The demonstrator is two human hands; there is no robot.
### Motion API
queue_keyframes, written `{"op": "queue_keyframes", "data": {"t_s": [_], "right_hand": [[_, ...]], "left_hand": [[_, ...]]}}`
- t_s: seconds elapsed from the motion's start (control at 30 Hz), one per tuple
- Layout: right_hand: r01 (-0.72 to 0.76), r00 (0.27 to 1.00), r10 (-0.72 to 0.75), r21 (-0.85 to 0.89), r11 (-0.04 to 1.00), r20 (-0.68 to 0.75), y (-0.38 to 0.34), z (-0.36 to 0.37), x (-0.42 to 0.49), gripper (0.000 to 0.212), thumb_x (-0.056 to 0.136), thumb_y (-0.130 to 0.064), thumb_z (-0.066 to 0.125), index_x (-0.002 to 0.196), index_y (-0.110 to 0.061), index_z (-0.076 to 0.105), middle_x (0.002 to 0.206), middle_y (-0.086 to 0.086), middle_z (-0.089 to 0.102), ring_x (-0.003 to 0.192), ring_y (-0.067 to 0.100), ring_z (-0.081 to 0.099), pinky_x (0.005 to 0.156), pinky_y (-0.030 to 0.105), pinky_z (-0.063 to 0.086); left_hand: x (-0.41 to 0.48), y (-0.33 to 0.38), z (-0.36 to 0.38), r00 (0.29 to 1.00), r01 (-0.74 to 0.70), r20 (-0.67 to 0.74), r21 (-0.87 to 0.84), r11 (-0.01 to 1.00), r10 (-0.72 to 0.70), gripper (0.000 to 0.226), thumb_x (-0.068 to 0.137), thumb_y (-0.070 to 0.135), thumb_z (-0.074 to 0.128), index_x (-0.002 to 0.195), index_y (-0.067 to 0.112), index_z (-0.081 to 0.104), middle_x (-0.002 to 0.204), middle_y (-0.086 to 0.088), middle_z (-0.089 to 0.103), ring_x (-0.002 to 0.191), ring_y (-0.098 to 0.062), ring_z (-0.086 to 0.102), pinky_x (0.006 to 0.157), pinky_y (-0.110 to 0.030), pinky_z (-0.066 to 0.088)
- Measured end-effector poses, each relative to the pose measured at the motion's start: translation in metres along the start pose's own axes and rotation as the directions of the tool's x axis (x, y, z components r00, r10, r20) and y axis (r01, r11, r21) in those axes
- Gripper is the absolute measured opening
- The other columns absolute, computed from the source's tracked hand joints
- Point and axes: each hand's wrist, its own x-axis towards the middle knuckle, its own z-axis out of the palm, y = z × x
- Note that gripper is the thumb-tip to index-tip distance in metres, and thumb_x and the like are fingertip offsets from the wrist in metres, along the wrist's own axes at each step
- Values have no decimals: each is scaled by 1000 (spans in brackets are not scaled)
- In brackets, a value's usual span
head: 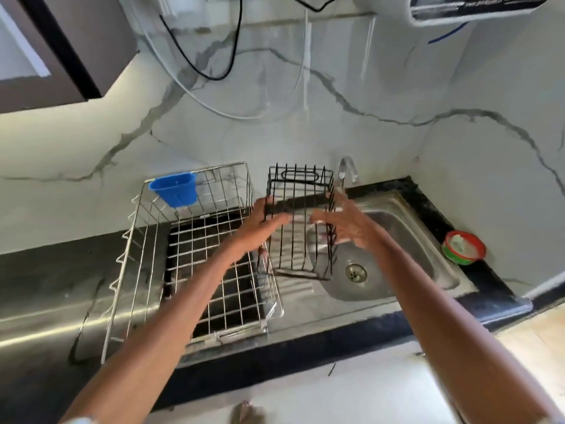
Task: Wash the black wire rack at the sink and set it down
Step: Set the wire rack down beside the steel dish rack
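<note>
As the left hand [264, 223] holds it, the black rack [293, 205] stands upright.

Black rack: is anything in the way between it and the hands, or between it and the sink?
Nothing visible. The left hand grips the black wire rack on its left, the right hand is at its right side. The rack hangs over the sink, by the tap. The silver basket stands beside it, not between.
</note>
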Motion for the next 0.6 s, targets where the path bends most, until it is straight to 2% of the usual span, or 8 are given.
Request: {"op": "queue_keyframes", "data": {"t_s": [0.03, 0.1, 0.17, 0.23, 0.33, 0.47, 0.53, 0.6], "right_hand": [[17, 999, -18, -31, 999, -27, -5, 7, 2, 130, 59, -76, 80, 158, -20, 17, 130, 17, 66, 111, 26, 69, 84, 49, 57], [63, 995, -72, -140, 988, -61, -20, 24, 14, 145, 36, -67, 93, 156, -25, 24, 139, 18, 58, 110, 29, 68, 86, 51, 59], [113, 986, -137, -214, 970, -97, -39, 47, 28, 133, 48, -51, 93, 158, -28, 22, 160, 13, 33, 128, 34, 56, 99, 56, 52], [133, 983, -159, -234, 963, -93, -59, 76, 41, 125, 59, -47, 91, 159, -27, 20, 166, 8, 18, 140, 36, 41, 103, 49, 51], [142, 986, -158, -231, 963, -52, -71, 119, 62, 102, 81, -32, 82, 160, -18, 19, 165, 10, 19, 140, 36, 40, 68, 15, 55], [45, 998, -28, -300, 953, 59, -57, 177, 94, 87, 81, -40, 82, 148, -6, 38, 152, 24, 40, 115, 36, 61, 64, 27, 59], [1, 999, 18, -366, 931, 51, -40, 200, 107, 89, 82, -41, 80, 149, -1, 36, 150, 27, 41, 106, 30, 62, 62, 29, 59], [-43, 997, 68, -443, 896, 41, -21, 222, 118, 73, 87, -36, 77, 142, 1, 46, 152, 29, 37, 114, 38, 59, 76, 40, 60]], "left_hand": [[2, -10, -4, 1000, -24, 2, -19, 1000, 24, 56, 97, 45, 66, 139, 30, 31, 117, -7, 63, 90, -30, 59, 80, -54, 59], [4, -23, -28, 999, -44, -18, -64, 997, 43, 59, 101, 43, 66, 142, 30, 26, 116, -13, 67, 83, -30, 59, 73, -50, 61], [5, -26, -58, 997, -45, -70, -71, 996, 40, 64, 100, 49, 66, 142, 34, 20, 115, -13, 66, 83, -29, 62, 68, -40, 61], [5, -32, -93, 993, -18, -119, -61, 998, 10, 77, 97, 54, 67, 148, 32, 13, 108, -6, 63, 88, -23, 67, 69, -33, 59], [-5, -52, -142, 978, 38, -200, -117, 992, -61, 103, 89, 58, 75, 158, 16, 11, 122, -8, 61, 111, -25, 69, 75, -35, 62], [-13, -96, -184, 971, 193, -113, -145, 970, -210, 45, 90, 50, 76, 118, 17, 64, 124, -12, 65, 109, -27, 67, 93, -52, 59], [-16, -121, -189, 947, 312, -32, -144, 939, -319, 46, 90, 48, 75, 119, 14, 67, 135, -14, 62, 107, -25, 65, 96, -53, 53], [-19, -145, -188, 909, 415, 21, -152, 897, -416, 63, 91, 45, 75, 136, 5, 55, 144, -20, 54, 117, -31, 62, 102, -55, 51]]}}
